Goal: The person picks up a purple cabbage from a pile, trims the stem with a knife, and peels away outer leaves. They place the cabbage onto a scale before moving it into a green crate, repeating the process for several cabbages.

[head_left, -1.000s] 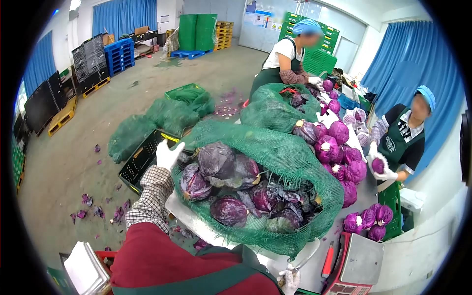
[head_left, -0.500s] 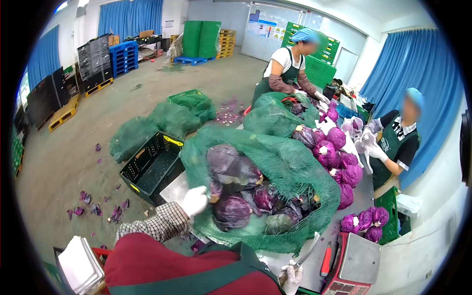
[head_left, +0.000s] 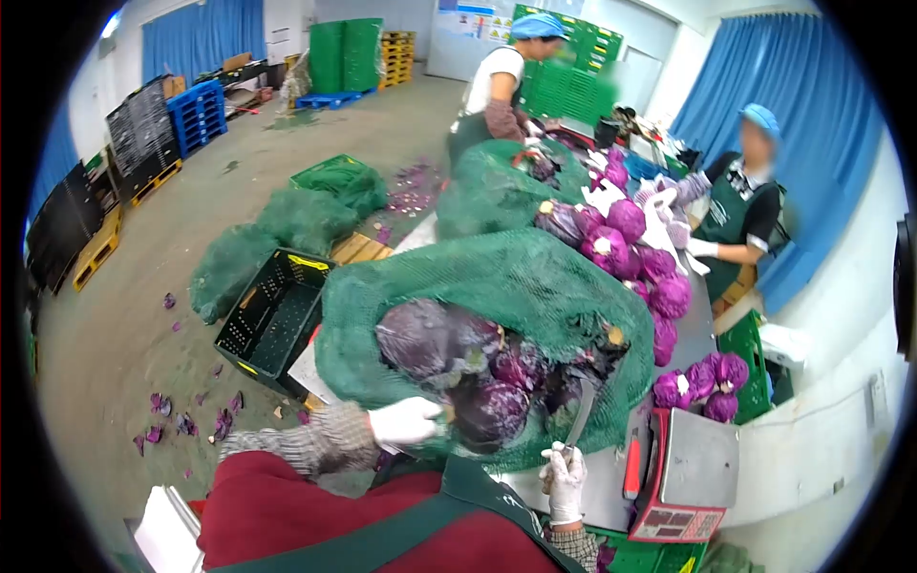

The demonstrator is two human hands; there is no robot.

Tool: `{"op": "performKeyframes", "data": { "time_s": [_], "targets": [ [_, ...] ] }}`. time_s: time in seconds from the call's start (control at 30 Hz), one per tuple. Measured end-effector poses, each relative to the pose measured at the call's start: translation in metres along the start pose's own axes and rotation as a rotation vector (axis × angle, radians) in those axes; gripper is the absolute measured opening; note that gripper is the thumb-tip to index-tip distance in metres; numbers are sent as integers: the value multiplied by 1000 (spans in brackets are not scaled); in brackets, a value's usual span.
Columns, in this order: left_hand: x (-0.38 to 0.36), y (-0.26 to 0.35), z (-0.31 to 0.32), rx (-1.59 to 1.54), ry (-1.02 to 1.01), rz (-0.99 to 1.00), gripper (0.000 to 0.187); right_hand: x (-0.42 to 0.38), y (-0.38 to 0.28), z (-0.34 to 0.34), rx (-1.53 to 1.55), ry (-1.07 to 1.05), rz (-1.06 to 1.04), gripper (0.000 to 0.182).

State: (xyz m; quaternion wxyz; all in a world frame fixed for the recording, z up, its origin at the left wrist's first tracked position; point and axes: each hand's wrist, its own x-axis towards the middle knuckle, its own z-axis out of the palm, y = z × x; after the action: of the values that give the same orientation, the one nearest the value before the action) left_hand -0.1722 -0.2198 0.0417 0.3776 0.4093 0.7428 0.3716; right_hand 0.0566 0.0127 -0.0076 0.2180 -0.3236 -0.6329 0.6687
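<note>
My right hand (head_left: 565, 484), in a white glove, is closed around the handle of a knife (head_left: 583, 413). The blade points up and overlaps the near right side of an open green mesh bag (head_left: 430, 272). Inside the bag lie several dark red cabbages (head_left: 492, 413) with loose outer leaves. At the bag's near left edge is my left hand (head_left: 403, 421), also gloved, its fingertips beside the nearest cabbage; the fingers are blurred and partly hidden, so I cannot tell whether they grip anything.
Trimmed purple cabbages (head_left: 669, 296) line the table's far side. A red scale (head_left: 693, 468) and a red-handled tool (head_left: 632, 466) lie right. A black crate (head_left: 277, 320) stands left, near filled mesh bags (head_left: 306, 224). Two co-workers (head_left: 492, 91) (head_left: 740, 210) stand across and beyond.
My right hand has risen with the knife, its blade now over the bag. My left hand has moved toward the near cabbage, away from the upper-left one. The whole view has shifted.
</note>
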Motion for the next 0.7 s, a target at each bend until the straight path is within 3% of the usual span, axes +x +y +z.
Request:
{"op": "performKeyframes", "data": {
  "time_s": [0.03,0.07,0.13,0.17,0.2,0.23,0.3,0.33,0.4,0.43,0.47,0.53,0.6,0.63,0.7],
  "targets": [
    [-6,-15,-9,368,24,128,27,-4,2,-3,-9,19,-4,17],
    [-20,-11,-22,526,-36,174,33,-7,3,-5,-17,36,-12,17],
    [-34,29,-49,706,-363,-81,45,-13,2,-10,-6,64,21,18],
    [-40,43,-63,658,-394,-18,53,-15,0,-10,1,75,34,18],
    [-39,64,-82,690,-326,33,52,-17,-3,-10,40,84,10,18],
    [-44,81,-94,464,-29,185,39,-20,-5,-8,79,88,-13,19],
    [-29,78,-103,28,442,218,27,-22,-11,-3,97,51,-71,24],
    [-20,76,-113,9,512,121,49,-22,-16,2,122,37,-62,26],
    [12,26,-116,496,606,108,86,-23,-26,13,174,16,-54,29],
    [19,20,-108,261,421,62,117,-21,-24,14,163,-25,-95,33],
    [28,1,-98,414,540,104,123,-21,-24,17,167,-35,-95,34],
    [24,8,-106,314,470,58,119,-23,-23,21,168,-43,-91,34],
    [34,-17,-121,-77,307,130,116,-21,-10,24,172,-1,-79,37],
    [36,-21,-124,-70,300,125,114,-18,10,20,75,-7,-149,37],
    [38,-21,-125,-116,310,131,109,-28,-13,25,140,-6,30,34]
  ]
}}
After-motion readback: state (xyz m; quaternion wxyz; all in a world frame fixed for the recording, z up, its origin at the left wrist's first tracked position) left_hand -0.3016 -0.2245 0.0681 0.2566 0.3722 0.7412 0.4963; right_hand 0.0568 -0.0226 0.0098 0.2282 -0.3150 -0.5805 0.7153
